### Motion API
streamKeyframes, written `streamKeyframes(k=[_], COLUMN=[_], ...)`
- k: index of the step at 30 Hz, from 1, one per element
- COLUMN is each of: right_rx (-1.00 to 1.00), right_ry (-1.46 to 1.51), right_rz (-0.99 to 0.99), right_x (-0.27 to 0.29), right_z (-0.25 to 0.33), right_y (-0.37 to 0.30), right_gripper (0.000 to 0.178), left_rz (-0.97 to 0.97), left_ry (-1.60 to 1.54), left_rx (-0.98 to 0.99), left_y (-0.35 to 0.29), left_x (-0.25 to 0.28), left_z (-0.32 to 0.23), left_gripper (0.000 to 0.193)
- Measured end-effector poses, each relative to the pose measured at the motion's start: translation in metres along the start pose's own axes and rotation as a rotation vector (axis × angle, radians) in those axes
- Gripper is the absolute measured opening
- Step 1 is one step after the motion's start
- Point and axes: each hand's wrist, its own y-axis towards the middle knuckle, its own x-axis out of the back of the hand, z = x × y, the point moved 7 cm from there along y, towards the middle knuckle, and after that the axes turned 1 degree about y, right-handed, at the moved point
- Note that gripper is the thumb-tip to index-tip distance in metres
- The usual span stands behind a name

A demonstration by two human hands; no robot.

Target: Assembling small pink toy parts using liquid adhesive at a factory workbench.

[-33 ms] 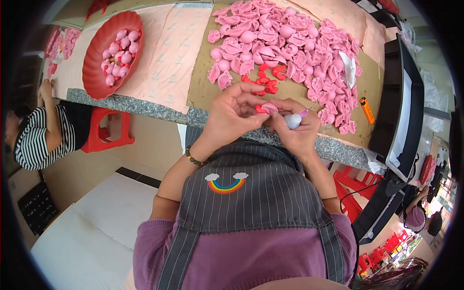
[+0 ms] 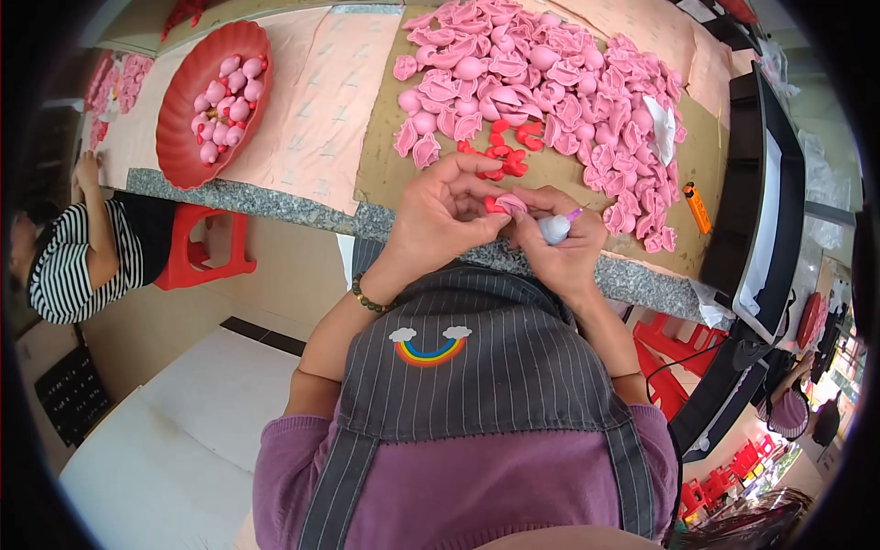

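Observation:
My left hand (image 2: pixel 438 209) pinches a small red piece (image 2: pixel 492 205) between thumb and fingertips. Against it sits a pink moulded piece (image 2: pixel 513 203), gripped by the thumb and forefinger of my right hand (image 2: pixel 566 261). That same hand also keeps a small whitish squeeze bottle (image 2: pixel 554 230) with a purple tip in its grasp, the tip pointing away to the right. Just beyond my fingers lie several loose red pieces (image 2: pixel 513 165) on brown cardboard (image 2: pixel 390 174). A large heap of pink moulded pieces (image 2: pixel 550 92) spreads behind them.
To the left, a red scalloped bowl (image 2: pixel 174 137) holds round pink pieces with red bits. An orange lighter (image 2: pixel 697 209) and a black-framed box (image 2: pixel 761 202) are at the right. A person in a striped top (image 2: pixel 73 261) sits far left near a red stool (image 2: pixel 197 247).

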Motion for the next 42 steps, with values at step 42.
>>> streamKeyframes(k=[42], right_rx=[-0.079], right_ry=[0.427], right_rz=[0.05], right_x=[0.01], right_z=[-0.008], right_y=[-0.003], right_gripper=[0.027], left_rz=[-0.015], left_ry=[-0.082], left_rx=[-0.059], left_y=[-0.005], left_x=[0.005], left_z=[0.009], left_gripper=[0.037])
